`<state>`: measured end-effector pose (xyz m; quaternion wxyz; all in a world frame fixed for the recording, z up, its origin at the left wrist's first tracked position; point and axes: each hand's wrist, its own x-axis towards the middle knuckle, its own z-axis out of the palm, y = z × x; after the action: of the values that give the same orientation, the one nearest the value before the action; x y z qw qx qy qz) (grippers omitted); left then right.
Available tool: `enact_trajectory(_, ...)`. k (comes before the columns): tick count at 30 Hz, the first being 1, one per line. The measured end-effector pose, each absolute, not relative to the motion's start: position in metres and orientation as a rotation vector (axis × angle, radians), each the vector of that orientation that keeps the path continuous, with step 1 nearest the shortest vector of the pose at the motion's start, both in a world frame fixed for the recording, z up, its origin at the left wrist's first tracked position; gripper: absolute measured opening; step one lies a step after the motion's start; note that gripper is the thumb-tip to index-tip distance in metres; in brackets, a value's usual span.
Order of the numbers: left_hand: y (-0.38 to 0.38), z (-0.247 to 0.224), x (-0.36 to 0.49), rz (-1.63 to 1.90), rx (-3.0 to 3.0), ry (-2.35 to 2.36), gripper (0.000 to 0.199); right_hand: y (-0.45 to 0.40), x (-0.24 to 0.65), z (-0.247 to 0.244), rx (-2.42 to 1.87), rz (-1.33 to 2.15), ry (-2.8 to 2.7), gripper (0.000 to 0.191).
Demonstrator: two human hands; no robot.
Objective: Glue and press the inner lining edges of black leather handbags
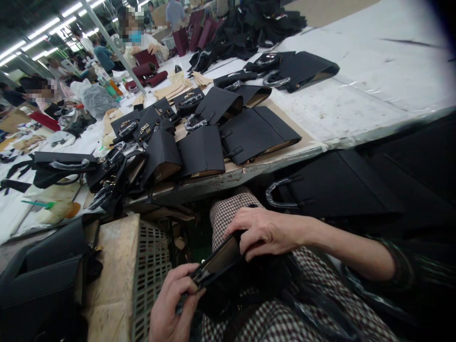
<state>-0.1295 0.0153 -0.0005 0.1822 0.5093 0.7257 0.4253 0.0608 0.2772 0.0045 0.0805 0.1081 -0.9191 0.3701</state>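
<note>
A black handbag (pixel 228 285) with a tan lining lies across my lap on checked cloth (pixel 228 209). My left hand (pixel 178 299) pinches the near left end of its opening, thumb and fingers closed on the edge. At the opposite end, my right hand (pixel 265 232) has its fingers curled over the rim of the bag. Between the two hands the mouth shows as a narrow gap. The lower body of the bag is dark and hard to make out. Plastic-wrapped handles (pixel 320 308) lie at its right side.
Several black bag pieces (pixel 201 149) are spread along the front of the white worktable (pixel 374 90). A plastic crate (pixel 151 270) with a cardboard top (pixel 114 270) stands at left, black bags (pixel 46 280) beside it. Another black bag (pixel 342 185) lies at right. A co-worker (pixel 147 47) handles maroon pieces across the table.
</note>
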Motion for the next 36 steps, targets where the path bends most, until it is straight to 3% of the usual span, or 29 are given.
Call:
enact_trajectory(4, 0.011, 0.003, -0.126, 1.103, 1.518, 2.015, 0.01, 0.278, 0.063, 0.003, 0.264, 1.231, -2.677, 0.015)
enact_trajectory(17, 0.033, -0.003, -0.116, 1.371, 0.872, 2.158, 0.026, 0.268, 0.063, -0.004, -0.142, 1.209, -2.593, 0.017)
enact_trajectory(28, 0.052, -0.003, -0.13, 1.159, 0.687, 2.073, 0.042, 0.266, 0.063, -0.006, -0.391, 1.152, -2.626, 0.013)
enact_trajectory(32, 0.058, 0.004, -0.129, 1.009, 0.969, 1.994, 0.023, 0.265, 0.062, -0.009, -0.447, 1.14, -2.621, 0.011)
enact_trajectory(36, 0.061, 0.004, -0.129, 0.966, 1.089, 2.011, 0.023, 0.264, 0.061, -0.014, -0.476, 1.147, -2.601, 0.01)
